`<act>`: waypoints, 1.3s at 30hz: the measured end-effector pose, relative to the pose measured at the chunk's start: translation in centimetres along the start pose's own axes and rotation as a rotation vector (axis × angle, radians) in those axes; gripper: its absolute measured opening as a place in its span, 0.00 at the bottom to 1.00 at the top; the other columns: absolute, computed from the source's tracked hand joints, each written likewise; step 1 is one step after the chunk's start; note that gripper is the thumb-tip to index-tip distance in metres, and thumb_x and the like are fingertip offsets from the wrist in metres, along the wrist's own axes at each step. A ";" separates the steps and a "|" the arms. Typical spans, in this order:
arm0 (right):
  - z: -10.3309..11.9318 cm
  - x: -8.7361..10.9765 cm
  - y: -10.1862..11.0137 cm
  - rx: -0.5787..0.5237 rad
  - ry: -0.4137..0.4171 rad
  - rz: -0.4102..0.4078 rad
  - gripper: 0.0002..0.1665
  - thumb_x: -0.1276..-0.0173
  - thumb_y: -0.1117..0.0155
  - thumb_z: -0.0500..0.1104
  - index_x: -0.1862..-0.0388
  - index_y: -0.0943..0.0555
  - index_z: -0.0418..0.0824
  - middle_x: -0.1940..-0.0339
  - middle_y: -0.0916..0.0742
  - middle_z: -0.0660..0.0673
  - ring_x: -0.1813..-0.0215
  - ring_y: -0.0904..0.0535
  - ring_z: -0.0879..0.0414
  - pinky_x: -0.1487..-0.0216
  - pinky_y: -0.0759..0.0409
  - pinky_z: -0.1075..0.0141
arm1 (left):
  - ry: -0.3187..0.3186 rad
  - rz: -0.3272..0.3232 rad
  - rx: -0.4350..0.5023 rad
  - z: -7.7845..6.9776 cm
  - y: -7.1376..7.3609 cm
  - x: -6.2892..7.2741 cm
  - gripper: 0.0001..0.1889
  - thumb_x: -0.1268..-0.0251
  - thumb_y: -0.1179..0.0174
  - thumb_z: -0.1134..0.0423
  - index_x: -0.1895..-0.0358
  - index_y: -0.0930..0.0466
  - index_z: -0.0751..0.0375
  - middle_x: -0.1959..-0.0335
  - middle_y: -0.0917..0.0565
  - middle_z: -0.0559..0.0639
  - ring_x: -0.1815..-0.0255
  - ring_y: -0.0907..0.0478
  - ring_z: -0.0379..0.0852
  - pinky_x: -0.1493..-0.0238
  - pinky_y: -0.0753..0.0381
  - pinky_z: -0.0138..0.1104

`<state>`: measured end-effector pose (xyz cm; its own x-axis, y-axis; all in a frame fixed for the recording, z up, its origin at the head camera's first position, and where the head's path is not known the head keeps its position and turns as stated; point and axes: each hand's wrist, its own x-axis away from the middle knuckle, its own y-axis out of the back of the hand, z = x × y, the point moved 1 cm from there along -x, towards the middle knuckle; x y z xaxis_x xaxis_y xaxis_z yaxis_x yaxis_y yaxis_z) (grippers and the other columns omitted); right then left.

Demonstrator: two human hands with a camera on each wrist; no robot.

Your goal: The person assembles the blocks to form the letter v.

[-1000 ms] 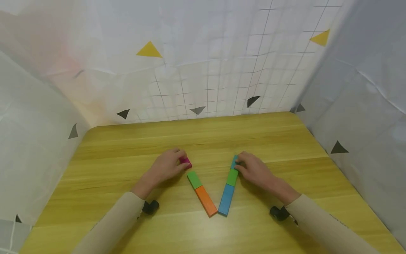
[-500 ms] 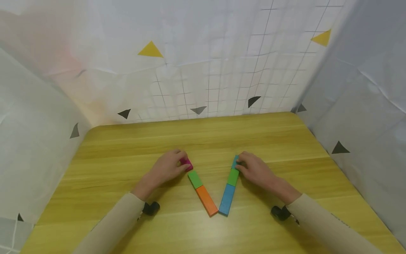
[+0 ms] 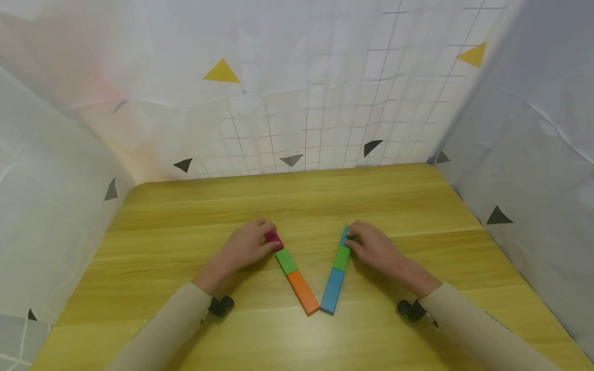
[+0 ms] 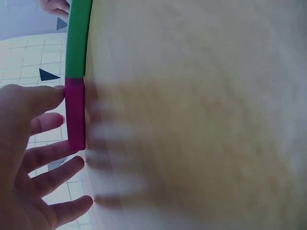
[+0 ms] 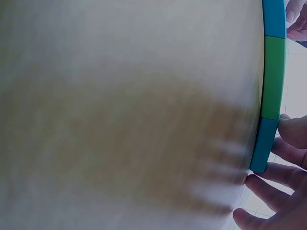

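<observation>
My left hand (image 3: 247, 243) grips a magenta block (image 3: 274, 240) between thumb and fingers; in the left wrist view the magenta block's end meets a green block (image 4: 79, 38). An orange block (image 3: 303, 292) continues that row toward me. On the other side my right hand (image 3: 374, 247) holds a small blue block (image 5: 264, 143) by its ends, its far part covered by the fingers in the head view. A second green block (image 3: 341, 257) and a longer blue block (image 3: 332, 290) follow in line. Both rows form a V on the table, nearly meeting at the near point.
The wood-grain table (image 3: 185, 206) is enclosed by white sheeting (image 3: 153, 123) at the back and both sides, marked with black and yellow triangles. A dark wrist camera (image 3: 221, 306) sits under each sleeve (image 3: 162, 324).
My left hand has slid the magenta block slightly toward me and right, closing the gap to the green block. The right hand has stayed on the small blue block.
</observation>
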<state>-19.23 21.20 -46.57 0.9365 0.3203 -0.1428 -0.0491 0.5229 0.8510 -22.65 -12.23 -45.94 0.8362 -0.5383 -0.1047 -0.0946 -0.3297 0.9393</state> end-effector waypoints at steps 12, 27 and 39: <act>-0.1 0.0 0.0 0.003 -0.003 -0.004 0.06 0.31 0.34 0.43 0.58 0.18 0.42 0.54 0.15 0.46 0.50 0.18 0.51 0.48 0.19 0.53 | -0.034 -0.015 -0.017 -0.2 -0.2 0.0 0.12 0.33 0.38 0.47 0.53 0.20 0.47 0.60 0.21 0.43 0.64 0.29 0.39 0.61 0.24 0.33; -0.1 0.0 -0.1 -0.010 -0.014 -0.003 0.07 0.31 0.34 0.43 0.57 0.18 0.42 0.54 0.15 0.46 0.49 0.19 0.51 0.47 0.19 0.53 | -0.029 -0.009 0.002 -0.3 -0.2 0.2 0.13 0.33 0.38 0.46 0.53 0.20 0.46 0.60 0.21 0.43 0.63 0.28 0.39 0.61 0.24 0.32; -0.1 0.0 -0.1 -0.009 -0.001 -0.006 0.07 0.31 0.34 0.42 0.57 0.19 0.41 0.56 0.15 0.46 0.51 0.19 0.52 0.50 0.19 0.54 | -0.038 -0.006 -0.012 -0.3 -0.3 0.1 0.13 0.32 0.38 0.47 0.52 0.21 0.47 0.59 0.21 0.43 0.63 0.28 0.40 0.60 0.24 0.33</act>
<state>-19.30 21.23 -46.72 0.9371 0.3166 -0.1471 -0.0469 0.5316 0.8457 -22.36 -11.94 -46.12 0.8155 -0.5657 -0.1221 -0.0831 -0.3233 0.9427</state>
